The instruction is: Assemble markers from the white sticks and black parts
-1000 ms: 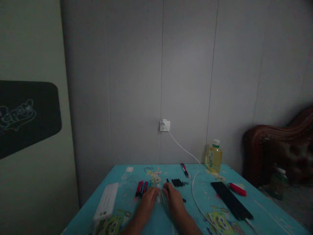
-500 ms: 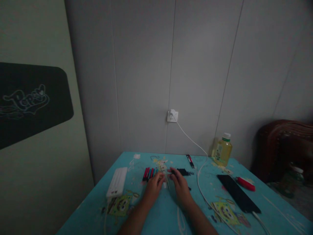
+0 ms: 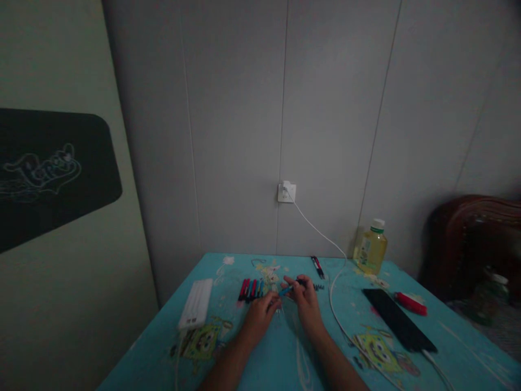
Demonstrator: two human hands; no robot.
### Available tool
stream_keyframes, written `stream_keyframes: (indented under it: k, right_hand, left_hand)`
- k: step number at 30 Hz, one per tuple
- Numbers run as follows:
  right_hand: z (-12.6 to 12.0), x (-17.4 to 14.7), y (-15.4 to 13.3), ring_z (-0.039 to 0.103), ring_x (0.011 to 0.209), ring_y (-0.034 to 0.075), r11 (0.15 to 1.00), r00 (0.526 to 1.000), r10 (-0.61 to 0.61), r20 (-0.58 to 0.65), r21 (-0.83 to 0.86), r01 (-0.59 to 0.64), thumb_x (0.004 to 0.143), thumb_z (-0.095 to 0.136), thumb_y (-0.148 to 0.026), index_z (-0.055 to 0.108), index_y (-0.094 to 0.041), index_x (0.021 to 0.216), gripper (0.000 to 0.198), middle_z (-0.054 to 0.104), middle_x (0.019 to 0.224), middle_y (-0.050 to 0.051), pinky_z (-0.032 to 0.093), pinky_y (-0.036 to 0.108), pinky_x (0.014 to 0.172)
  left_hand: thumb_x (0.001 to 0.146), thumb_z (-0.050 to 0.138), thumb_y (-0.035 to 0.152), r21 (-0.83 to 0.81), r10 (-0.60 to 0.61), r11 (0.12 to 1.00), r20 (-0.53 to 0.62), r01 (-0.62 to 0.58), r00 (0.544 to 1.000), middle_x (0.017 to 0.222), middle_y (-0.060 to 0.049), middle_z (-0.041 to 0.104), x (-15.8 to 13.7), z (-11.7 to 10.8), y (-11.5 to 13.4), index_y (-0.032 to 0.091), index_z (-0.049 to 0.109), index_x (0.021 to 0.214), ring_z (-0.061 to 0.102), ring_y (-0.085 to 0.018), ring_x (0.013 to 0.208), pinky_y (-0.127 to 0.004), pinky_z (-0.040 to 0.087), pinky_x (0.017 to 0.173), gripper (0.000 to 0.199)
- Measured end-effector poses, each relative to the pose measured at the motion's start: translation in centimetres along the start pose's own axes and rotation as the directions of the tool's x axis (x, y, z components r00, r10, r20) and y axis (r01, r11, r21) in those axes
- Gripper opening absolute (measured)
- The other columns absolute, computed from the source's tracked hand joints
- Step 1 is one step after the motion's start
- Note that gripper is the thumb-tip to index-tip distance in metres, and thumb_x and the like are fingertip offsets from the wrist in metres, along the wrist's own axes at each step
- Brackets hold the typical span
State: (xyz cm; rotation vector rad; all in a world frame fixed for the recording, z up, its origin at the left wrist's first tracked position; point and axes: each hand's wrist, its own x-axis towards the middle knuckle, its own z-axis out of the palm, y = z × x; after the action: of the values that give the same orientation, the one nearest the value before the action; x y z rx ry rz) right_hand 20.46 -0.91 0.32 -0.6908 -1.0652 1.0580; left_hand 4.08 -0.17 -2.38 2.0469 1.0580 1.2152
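Observation:
My left hand (image 3: 261,314) is closed, its fingertips pinched at the left end of a blue pen barrel (image 3: 286,290). The barrel slants up to the right between my hands, and a dark part shows at its upper end. My right hand (image 3: 306,304) grips that upper end with thumb and fingers. Just beyond my left hand lies a row of red and blue pen barrels (image 3: 251,288) with black ends. Thin clear pieces (image 3: 278,310) lie on the table between my wrists, too small to make out. Small black springy-looking pieces (image 3: 318,287) show past my right hand.
The table has a blue cartoon-print cover (image 3: 272,358). A white power bank (image 3: 196,303) lies left, a black phone-like slab (image 3: 399,319) and a red object (image 3: 410,303) right. A red-and-black cutter-like tool (image 3: 317,267), a yellow-liquid bottle (image 3: 372,247) and a white cable (image 3: 331,293) lie beyond.
A blue barrel now shows between my hands, where thin pale pieces showed before. My right hand has shifted slightly right and covers more of the black pieces. The view has tilted a little.

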Motion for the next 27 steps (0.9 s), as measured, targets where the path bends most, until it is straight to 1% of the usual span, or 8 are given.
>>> stream_keyframes:
  k: [5,12,15,17,20,23,25,27]
  right_hand:
    - [0.2,-0.1,-0.4,0.071,0.086,0.022,1.000,1.000,0.004,-0.014,0.000,-0.004,0.083,0.069,-0.050,0.048,-0.027,0.107,0.040,0.073,0.107,0.006,0.054,0.036,0.079]
    - [0.2,-0.2,-0.1,0.072,0.084,0.023,0.999,0.999,0.037,0.012,-0.016,-0.037,0.084,0.068,-0.052,0.047,-0.026,0.108,0.041,0.073,0.106,0.010,0.055,0.037,0.078]
    - [0.0,-0.1,0.3,0.071,0.082,0.022,1.000,0.999,0.031,0.024,-0.006,-0.031,0.085,0.066,-0.052,0.047,-0.025,0.110,0.042,0.073,0.105,0.009,0.054,0.038,0.079]
    - [-0.2,0.1,0.6,0.070,0.077,0.021,1.000,0.999,0.026,0.021,-0.010,-0.026,0.084,0.067,-0.053,0.048,-0.025,0.109,0.042,0.074,0.100,0.008,0.054,0.036,0.075]
    - [-0.5,0.5,1.2,0.065,0.064,0.017,1.000,1.000,0.024,-0.002,-0.015,-0.024,0.081,0.071,-0.053,0.052,-0.023,0.107,0.043,0.074,0.089,0.005,0.051,0.030,0.064]
    - [-0.8,1.0,1.8,0.061,0.058,0.015,0.998,0.998,0.060,-0.035,0.005,-0.060,0.077,0.076,-0.050,0.057,-0.021,0.103,0.044,0.072,0.078,0.003,0.048,0.026,0.056]
    - [-1.0,1.2,2.0,0.062,0.058,0.015,0.993,0.992,0.114,-0.058,0.037,-0.112,0.074,0.080,-0.047,0.060,-0.020,0.100,0.043,0.068,0.072,0.000,0.047,0.025,0.055]
    - [-1.0,1.2,2.2,0.064,0.060,0.015,0.982,0.982,0.174,-0.069,0.090,-0.167,0.071,0.083,-0.044,0.062,-0.019,0.097,0.042,0.066,0.071,-0.001,0.050,0.026,0.057]
  left_hand:
    - [0.096,0.049,0.035,0.009,-0.020,1.000,-0.021,0.020,1.000,0.097,-0.006,0.076,0.0,0.1,-0.3,0.022,0.062,0.113,0.071,-0.021,0.094,-0.027,0.051,0.080,0.025]
    - [0.094,0.053,0.033,0.023,-0.020,1.000,-0.009,0.020,1.000,0.103,-0.006,0.076,-0.1,0.0,0.1,0.023,0.065,0.108,0.071,-0.022,0.095,-0.027,0.052,0.080,0.022]
    - [0.093,0.054,0.034,-0.002,-0.006,1.000,-0.013,0.006,1.000,0.103,-0.006,0.075,-0.1,-0.1,0.4,0.024,0.065,0.114,0.071,-0.022,0.093,-0.028,0.052,0.080,0.026]
    - [0.093,0.054,0.036,-0.036,-0.001,0.999,-0.039,0.000,0.999,0.101,-0.005,0.076,-0.1,-0.2,0.4,0.025,0.064,0.118,0.071,-0.021,0.088,-0.027,0.053,0.077,0.029]
    - [0.092,0.054,0.038,-0.066,-0.007,0.998,-0.062,0.003,0.998,0.087,-0.003,0.076,0.0,-0.1,0.2,0.023,0.067,0.110,0.070,-0.020,0.074,-0.026,0.052,0.068,0.027]
    - [0.091,0.055,0.040,-0.078,-0.010,0.997,-0.092,0.003,0.996,0.077,-0.003,0.074,0.3,-0.1,-0.1,0.022,0.069,0.100,0.068,-0.020,0.068,-0.027,0.051,0.065,0.024]
    - [0.091,0.056,0.042,-0.100,-0.023,0.995,-0.139,0.009,0.990,0.075,-0.003,0.073,0.5,-0.1,-0.3,0.021,0.070,0.096,0.067,-0.020,0.067,-0.027,0.051,0.063,0.026]
    - [0.092,0.054,0.045,-0.133,-0.045,0.991,-0.185,0.020,0.982,0.072,-0.004,0.071,0.7,0.0,-0.5,0.020,0.070,0.091,0.065,-0.020,0.063,-0.028,0.051,0.060,0.029]
